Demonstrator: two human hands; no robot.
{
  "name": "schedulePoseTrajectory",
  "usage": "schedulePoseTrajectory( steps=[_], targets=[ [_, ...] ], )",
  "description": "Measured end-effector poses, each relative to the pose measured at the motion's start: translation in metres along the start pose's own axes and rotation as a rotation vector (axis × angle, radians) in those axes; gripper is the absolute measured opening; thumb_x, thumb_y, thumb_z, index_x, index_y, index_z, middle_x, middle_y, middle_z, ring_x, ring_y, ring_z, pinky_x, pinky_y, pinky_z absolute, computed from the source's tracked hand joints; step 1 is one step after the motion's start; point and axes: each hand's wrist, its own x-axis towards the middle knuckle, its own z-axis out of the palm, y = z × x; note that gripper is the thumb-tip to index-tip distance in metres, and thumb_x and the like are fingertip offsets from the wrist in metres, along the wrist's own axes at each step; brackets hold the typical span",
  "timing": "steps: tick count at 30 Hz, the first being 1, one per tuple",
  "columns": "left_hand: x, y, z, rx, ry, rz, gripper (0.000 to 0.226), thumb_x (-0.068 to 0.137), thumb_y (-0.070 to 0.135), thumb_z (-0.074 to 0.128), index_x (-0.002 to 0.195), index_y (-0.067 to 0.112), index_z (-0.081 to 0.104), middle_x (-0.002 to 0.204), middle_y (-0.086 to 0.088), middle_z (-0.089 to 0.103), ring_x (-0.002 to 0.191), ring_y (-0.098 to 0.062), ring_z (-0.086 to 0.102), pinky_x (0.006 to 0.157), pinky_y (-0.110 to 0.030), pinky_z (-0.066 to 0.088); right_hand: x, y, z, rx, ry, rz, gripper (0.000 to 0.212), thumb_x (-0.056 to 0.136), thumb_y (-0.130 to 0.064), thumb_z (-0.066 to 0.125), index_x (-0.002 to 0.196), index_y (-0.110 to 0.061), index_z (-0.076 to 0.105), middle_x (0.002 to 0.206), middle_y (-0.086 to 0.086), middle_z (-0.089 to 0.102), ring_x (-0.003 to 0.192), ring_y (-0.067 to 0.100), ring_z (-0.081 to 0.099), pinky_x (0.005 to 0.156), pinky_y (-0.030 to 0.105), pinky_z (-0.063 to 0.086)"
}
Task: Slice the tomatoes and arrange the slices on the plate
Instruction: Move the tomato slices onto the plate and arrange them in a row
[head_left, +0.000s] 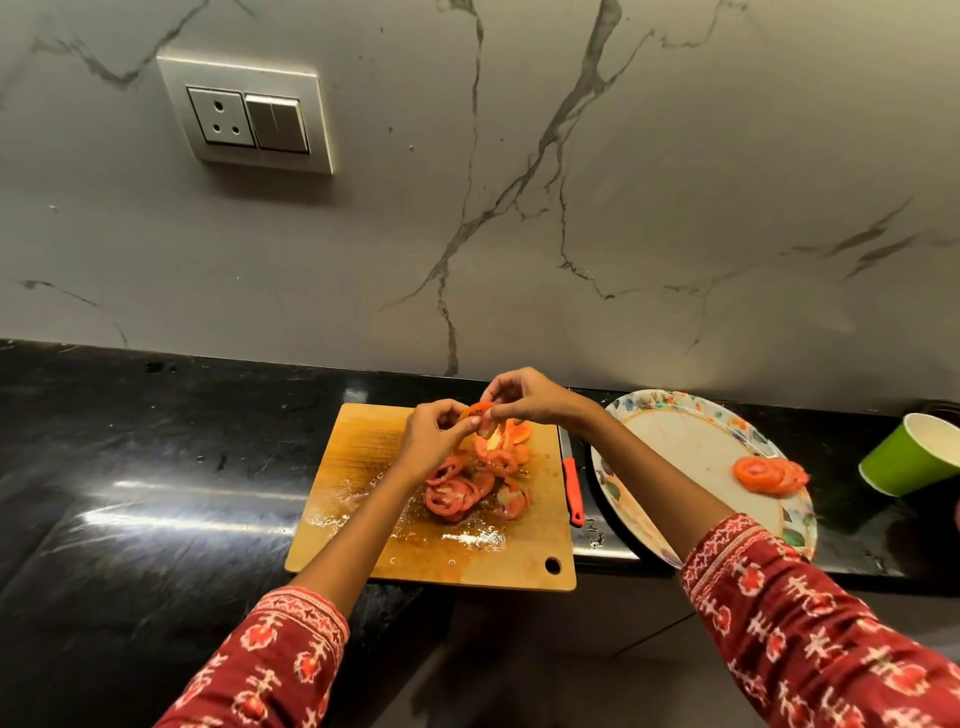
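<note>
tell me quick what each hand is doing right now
Left hand: fingers curled, pinching a tomato slice above the cutting board.
Right hand: fingers pinching the same tomato slice from the other side.

Red tomato slices (457, 491), orange-brown cutting board (363, 467), floral-rimmed plate (675, 410), green cup (904, 462), red-patterned sleeves (810, 634).

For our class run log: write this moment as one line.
stage: plating | both hands: pinch one tomato slice above cutting board | plate: few slices | knife: idle between
</note>
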Motion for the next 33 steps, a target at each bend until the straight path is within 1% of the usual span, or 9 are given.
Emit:
schedulePoseTrajectory(
  steps=[6,8,11,14,17,21,24,29,33],
  targets=[
    [0.0,-0.004,0.005,0.116,0.019,-0.107,0.023,0.092,0.022,0.052,0.111,0.013,0.062,0.105,-0.005,0.064,0.098,-0.016,0.057,0.082,-0.03,0.048,0.0,-0.008,-0.011,-0.154,0.017,-0.012,0.012,0.083,-0.012,0.069,0.092,-0.005,0.064,0.081,0.002,0.063,0.072,0.009,0.061,0.062,0.016,0.049],
    [-0.001,-0.002,0.007,0.145,0.11,-0.266,0.028,0.096,0.024,0.044,0.115,0.009,0.057,0.106,-0.009,0.063,0.086,-0.015,0.059,0.076,-0.03,0.051,-0.002,-0.01,-0.016,-0.09,0.048,-0.028,0.011,0.084,-0.012,0.068,0.091,-0.007,0.063,0.085,0.005,0.065,0.073,0.009,0.062,0.062,0.017,0.05],
    [0.0,0.009,0.01,-0.155,0.071,-0.582,0.029,0.097,0.026,0.042,0.111,0.003,0.053,0.097,-0.012,0.064,0.068,-0.015,0.061,0.061,-0.023,0.055,-0.007,-0.015,-0.021,-0.008,0.034,-0.052,0.009,0.084,-0.013,0.068,0.09,-0.01,0.061,0.088,0.007,0.066,0.076,0.011,0.063,0.06,0.015,0.049],
    [0.003,0.023,0.007,-0.61,0.009,-0.81,0.029,0.097,0.023,0.044,0.113,0.001,0.052,0.104,-0.017,0.062,0.078,-0.02,0.065,0.057,-0.025,0.057,-0.011,-0.018,-0.023,0.03,-0.003,-0.058,0.007,0.085,-0.011,0.067,0.087,-0.013,0.061,0.086,0.005,0.065,0.076,0.012,0.062,0.058,0.013,0.049],
    [0.006,0.025,0.008,-0.705,0.059,-0.812,0.028,0.093,0.017,0.051,0.115,0.0,0.054,0.11,-0.018,0.06,0.081,-0.021,0.063,0.047,-0.022,0.055,-0.015,-0.018,-0.026,0.043,-0.024,-0.048,0.007,0.085,-0.008,0.066,0.087,-0.012,0.06,0.084,0.003,0.064,0.076,0.012,0.062,0.059,0.012,0.05],
    [0.006,0.023,0.009,-0.709,0.065,-0.724,0.027,0.087,0.0,0.057,0.114,-0.001,0.057,0.114,-0.019,0.061,0.083,-0.02,0.064,0.055,-0.022,0.057,-0.019,-0.014,-0.029,0.038,-0.073,-0.003,0.007,0.085,-0.006,0.065,0.087,-0.012,0.061,0.086,0.005,0.064,0.075,0.012,0.063,0.058,0.013,0.051],
    [0.004,0.02,0.01,-0.689,0.1,-0.66,0.041,0.085,-0.006,0.055,0.125,0.003,0.051,0.119,-0.018,0.059,0.085,-0.021,0.064,0.056,-0.023,0.057,-0.021,-0.004,-0.027,0.049,0.024,0.054,0.008,0.085,-0.007,0.065,0.084,-0.013,0.06,0.084,0.006,0.063,0.072,0.013,0.062,0.057,0.014,0.051],
    [-0.005,0.018,0.014,-0.561,0.085,-0.599,0.036,0.085,-0.006,0.055,0.12,0.002,0.055,0.113,-0.017,0.061,0.084,-0.019,0.065,0.055,-0.019,0.056,-0.028,0.012,-0.019,0.133,0.077,0.116,0.008,0.088,-0.008,0.063,0.083,-0.014,0.061,0.087,0.005,0.061,0.078,0.011,0.062,0.06,0.015,0.053],
    [-0.01,0.017,0.02,-0.473,0.023,-0.52,0.03,0.085,-0.003,0.057,0.115,0.001,0.059,0.106,-0.014,0.065,0.081,-0.017,0.065,0.056,-0.018,0.056,-0.032,0.017,-0.015,0.17,0.053,0.096,0.011,0.088,-0.005,0.06,0.098,-0.002,0.063,0.09,0.005,0.062,0.082,0.013,0.063,0.065,0.018,0.056]
  ],
)
